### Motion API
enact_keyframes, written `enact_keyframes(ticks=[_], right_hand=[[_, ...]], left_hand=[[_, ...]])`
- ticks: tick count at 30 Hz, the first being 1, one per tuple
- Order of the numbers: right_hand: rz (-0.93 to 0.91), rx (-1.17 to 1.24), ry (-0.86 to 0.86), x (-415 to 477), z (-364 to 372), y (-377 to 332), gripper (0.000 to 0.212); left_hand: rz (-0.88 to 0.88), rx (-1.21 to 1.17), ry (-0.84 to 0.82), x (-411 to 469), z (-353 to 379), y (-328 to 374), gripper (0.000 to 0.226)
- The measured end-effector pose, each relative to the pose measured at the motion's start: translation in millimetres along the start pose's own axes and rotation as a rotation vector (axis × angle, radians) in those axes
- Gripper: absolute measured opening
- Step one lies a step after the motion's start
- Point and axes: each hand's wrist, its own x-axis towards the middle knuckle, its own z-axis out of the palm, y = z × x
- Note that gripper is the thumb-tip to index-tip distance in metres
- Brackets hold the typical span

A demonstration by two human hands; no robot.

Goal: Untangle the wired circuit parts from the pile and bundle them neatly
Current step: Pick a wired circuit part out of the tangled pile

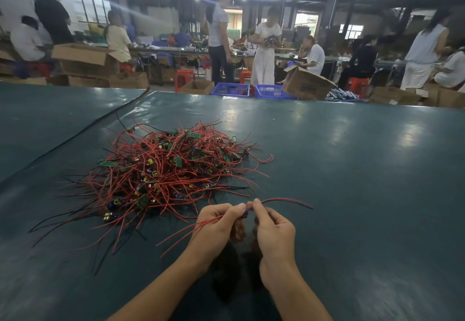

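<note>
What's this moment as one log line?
left hand: pinches wired part | right hand: pinches wired part | pile: beyond hands

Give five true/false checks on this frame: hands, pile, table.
1. The left hand and the right hand both pinch one wired part. True.
2. The pile lies to the right of the hands. False: it lies ahead of them and to the left.
3. Most wires in the pile are red. True.
4. The table cover is white. False: it is dark green.
5. Wires of the held part trail out past both hands, one side each. True.
</note>
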Motion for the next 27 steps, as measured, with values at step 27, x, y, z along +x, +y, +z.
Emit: enact_keyframes(ticks=[27], right_hand=[[-0.115, -0.128, -0.167, -2.2, -4.5, -0.7, 0.026]], left_hand=[[0.047, -0.043, -0.141, -2.6, -8.4, 3.2, 0.034]])
